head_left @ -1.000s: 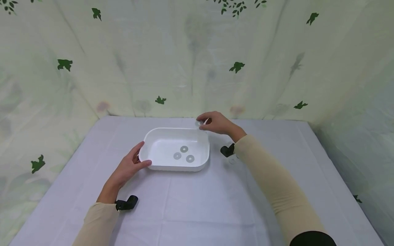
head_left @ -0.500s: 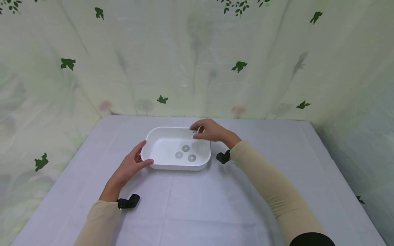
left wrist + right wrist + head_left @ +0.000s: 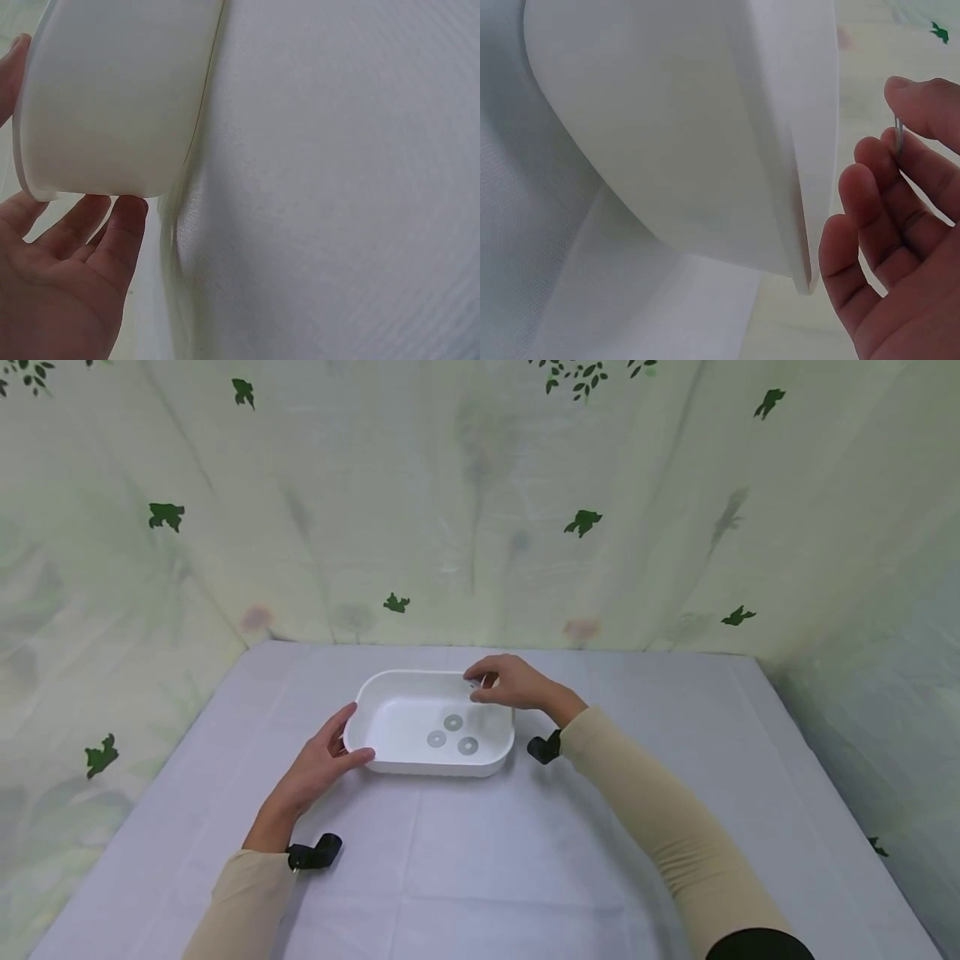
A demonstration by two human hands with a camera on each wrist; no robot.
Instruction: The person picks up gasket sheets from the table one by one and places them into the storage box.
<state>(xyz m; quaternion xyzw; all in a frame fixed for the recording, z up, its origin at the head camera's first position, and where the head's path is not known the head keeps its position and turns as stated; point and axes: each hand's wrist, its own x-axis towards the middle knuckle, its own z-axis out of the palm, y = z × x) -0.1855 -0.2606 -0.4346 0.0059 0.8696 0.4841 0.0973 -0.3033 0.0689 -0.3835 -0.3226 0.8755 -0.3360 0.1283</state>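
A white rectangular plastic basin (image 3: 405,767) with rounded corners stands on the table, and three flat grey washers lie inside: a far washer (image 3: 453,722), a left washer (image 3: 437,738) and a right washer (image 3: 468,746). My left hand (image 3: 318,768) holds the basin's left end, thumb on the near rim and fingertips against the side wall. Over the basin's far right part, my right hand (image 3: 513,682) pinches another washer (image 3: 898,135) between thumb and index finger. It appears edge-on in the right wrist view, above the rim.
A white cloth covers the table (image 3: 480,860). Behind it hangs a pale curtain (image 3: 480,527) with green leaf prints. Black wrist cameras sit on both wrists, the right wrist camera (image 3: 544,747) just right of the basin.
My right hand has moved left and slightly down with the washer, from beside the far right corner to over the basin. It has barely moved in the last half second. The left hand keeps its hold.
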